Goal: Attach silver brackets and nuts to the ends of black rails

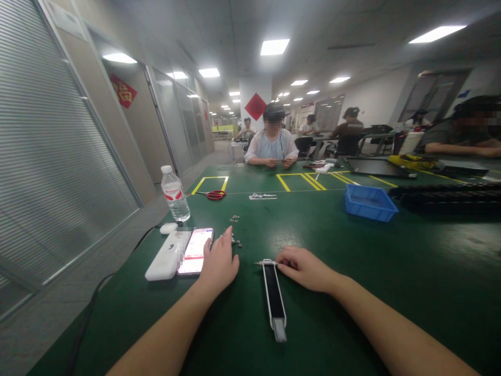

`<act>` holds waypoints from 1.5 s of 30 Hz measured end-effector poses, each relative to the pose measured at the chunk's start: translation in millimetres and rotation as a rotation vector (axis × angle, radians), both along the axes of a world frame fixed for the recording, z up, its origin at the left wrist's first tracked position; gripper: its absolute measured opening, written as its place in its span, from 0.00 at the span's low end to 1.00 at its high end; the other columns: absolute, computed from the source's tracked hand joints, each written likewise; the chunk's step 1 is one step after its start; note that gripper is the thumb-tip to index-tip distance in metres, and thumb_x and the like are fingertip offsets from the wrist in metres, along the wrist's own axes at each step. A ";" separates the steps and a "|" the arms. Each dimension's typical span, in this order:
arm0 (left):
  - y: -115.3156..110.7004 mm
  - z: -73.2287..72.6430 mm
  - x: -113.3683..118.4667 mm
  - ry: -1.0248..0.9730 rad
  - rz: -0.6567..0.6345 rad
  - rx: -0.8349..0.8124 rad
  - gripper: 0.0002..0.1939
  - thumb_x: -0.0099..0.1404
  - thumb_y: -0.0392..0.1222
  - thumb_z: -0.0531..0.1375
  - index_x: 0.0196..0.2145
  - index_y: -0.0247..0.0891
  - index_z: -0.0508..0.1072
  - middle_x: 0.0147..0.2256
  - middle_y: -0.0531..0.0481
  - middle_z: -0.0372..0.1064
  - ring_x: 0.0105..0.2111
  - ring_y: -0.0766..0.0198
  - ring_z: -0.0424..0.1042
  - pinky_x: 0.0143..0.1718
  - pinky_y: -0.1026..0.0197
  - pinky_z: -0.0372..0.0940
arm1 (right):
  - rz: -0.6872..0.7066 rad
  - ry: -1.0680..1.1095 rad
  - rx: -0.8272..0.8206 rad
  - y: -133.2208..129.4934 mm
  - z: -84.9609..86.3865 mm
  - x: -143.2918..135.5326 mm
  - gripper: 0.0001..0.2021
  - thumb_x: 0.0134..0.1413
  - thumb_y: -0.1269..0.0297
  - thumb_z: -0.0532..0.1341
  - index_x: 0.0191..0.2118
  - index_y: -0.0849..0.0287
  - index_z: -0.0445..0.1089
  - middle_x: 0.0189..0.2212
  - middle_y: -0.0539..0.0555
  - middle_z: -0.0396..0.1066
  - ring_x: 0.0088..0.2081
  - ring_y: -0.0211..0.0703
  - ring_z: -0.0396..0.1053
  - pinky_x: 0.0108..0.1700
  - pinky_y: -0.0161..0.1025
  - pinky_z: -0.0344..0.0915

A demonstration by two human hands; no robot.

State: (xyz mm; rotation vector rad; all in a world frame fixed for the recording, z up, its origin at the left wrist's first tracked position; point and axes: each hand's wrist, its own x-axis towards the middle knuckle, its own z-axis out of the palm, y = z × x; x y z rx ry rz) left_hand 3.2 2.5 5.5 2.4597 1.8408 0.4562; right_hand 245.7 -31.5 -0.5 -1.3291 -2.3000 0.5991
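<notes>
My left hand [219,258] is open, its fingers stretched forward beside a lit phone [196,251]. Its fingertips reach small metal parts [239,243], which look like nuts or rings and are partly hidden by the fingers. A long, narrow black piece with a white rim [274,292] lies on the green table in front of me, a grey strip [279,330] sticking out of its near end. At its far end, my right hand [307,267] is closed, with thumb and fingertips on a thin pointed rod [260,263] that lies crosswise there.
Left stand a water bottle [175,194], a white power bank [163,257] and a small white case [168,228]. Farther off lie red-handled scissors [216,195] and thin white strips [262,197]. A blue bin [370,202] sits right. Across the table, a person [272,138] works.
</notes>
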 end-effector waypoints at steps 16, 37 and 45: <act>-13.3 16.7 6.7 -0.092 -0.067 -0.136 0.27 0.61 0.38 0.59 0.58 0.43 0.59 0.34 0.53 0.74 0.40 0.55 0.73 0.52 0.45 0.52 | -0.005 -0.009 0.008 1.0 -1.5 -0.2 0.06 0.60 0.67 0.57 0.36 0.60 0.72 0.30 0.51 0.66 0.31 0.38 0.63 0.34 0.34 0.59; -18.6 15.7 10.7 -0.127 -0.319 -0.218 0.13 0.61 0.39 0.62 0.45 0.41 0.71 0.46 0.47 0.71 0.50 0.52 0.68 0.49 0.51 0.60 | 0.000 -0.013 0.013 -1.0 2.0 -1.9 0.06 0.60 0.68 0.57 0.36 0.60 0.72 0.30 0.51 0.66 0.32 0.39 0.64 0.34 0.35 0.60; -15.2 3.6 14.3 -0.243 -0.298 -0.187 0.10 0.61 0.39 0.62 0.42 0.38 0.72 0.42 0.47 0.71 0.43 0.56 0.71 0.43 0.57 0.64 | 0.000 -0.024 0.023 0.1 0.6 -2.2 0.06 0.60 0.69 0.57 0.36 0.60 0.71 0.29 0.52 0.66 0.32 0.39 0.64 0.34 0.35 0.59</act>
